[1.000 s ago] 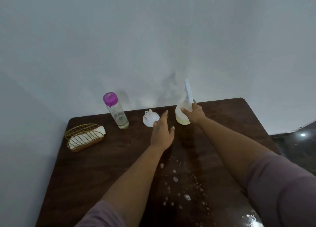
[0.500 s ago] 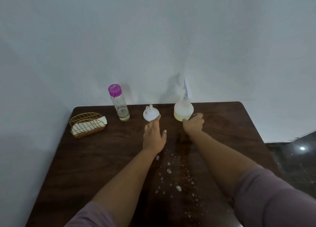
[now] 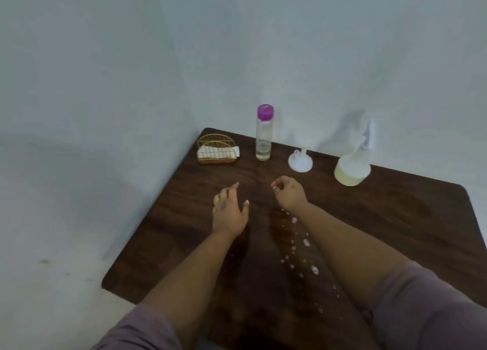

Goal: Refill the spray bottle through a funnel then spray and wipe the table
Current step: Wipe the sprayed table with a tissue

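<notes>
Head view: dark wood table (image 3: 395, 217) set into a corner of pale walls (image 3: 316, 46), both bare forearms reaching over it from purple-grey sleeves (image 3: 434, 310). Left hand (image 3: 230, 212) hovers over the tabletop, fingers straight and spread, holding nothing. Right hand (image 3: 290, 192) just beside it, fingers loosely curled downward, holding nothing; cannot tell if it touches the wood. Spray bottle (image 3: 353, 167) stands upright at the far edge, to the right of both hands, white, yellowish liquid in its round base, nozzle blurred against the wall. Clear bottle (image 3: 264, 136) with purple cap stands upright at the far edge, a little liquid at the bottom. Gold wire holder (image 3: 216, 149) in the far left corner with a white cloth (image 3: 218, 152) inside. White funnel (image 3: 300, 159) sits wide end down, spout up, between clear bottle and spray bottle. Wet streak with white droplets (image 3: 305, 244) runs on the table under the right forearm towards the near edge.
</notes>
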Demonstrator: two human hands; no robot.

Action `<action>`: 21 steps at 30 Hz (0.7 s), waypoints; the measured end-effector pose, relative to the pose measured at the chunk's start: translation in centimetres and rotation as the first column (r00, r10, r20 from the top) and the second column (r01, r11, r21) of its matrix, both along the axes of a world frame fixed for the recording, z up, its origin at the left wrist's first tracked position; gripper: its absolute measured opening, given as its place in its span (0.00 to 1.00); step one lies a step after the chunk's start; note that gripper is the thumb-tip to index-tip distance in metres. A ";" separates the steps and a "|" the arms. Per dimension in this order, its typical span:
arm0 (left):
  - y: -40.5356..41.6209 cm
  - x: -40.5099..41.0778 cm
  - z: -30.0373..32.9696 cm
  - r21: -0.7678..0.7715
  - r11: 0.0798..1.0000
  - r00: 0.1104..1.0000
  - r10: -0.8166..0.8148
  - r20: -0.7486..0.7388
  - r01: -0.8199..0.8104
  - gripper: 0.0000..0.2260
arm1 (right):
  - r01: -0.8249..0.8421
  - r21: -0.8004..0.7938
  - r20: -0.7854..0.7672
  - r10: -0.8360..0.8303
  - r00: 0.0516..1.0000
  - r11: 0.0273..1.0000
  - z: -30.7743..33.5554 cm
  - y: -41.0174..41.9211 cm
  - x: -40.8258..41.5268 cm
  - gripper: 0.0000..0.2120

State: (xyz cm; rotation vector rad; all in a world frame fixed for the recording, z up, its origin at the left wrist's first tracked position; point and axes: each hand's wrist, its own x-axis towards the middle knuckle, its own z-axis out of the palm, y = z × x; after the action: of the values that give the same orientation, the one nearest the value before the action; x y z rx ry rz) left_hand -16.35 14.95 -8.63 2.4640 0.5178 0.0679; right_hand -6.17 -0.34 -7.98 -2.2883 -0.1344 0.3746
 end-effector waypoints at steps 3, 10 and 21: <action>3.7 0.0 0.0 0.037 0.998 0.998 0.055 -0.009 -0.055 0.26 | -0.032 -0.010 -0.012 0.032 0.999 0.999 0.3 3.1 1.5 0.08; 11.0 2.9 -0.8 0.160 0.987 0.990 0.009 -0.143 0.014 0.28 | -0.010 -0.016 -0.040 0.010 0.999 1.000 0.0 10.4 7.1 0.09; 16.5 6.6 -5.3 0.169 0.947 0.834 -0.144 -0.533 0.272 0.48 | 0.062 -0.199 0.105 -0.042 0.994 0.978 -2.8 17.2 15.1 0.10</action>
State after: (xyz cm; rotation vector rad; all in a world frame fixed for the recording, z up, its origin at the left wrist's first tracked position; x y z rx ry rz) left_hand -9.71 31.49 -13.95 2.7588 0.4730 -0.6806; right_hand 8.96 16.89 -10.78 -2.5074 -0.0896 0.2559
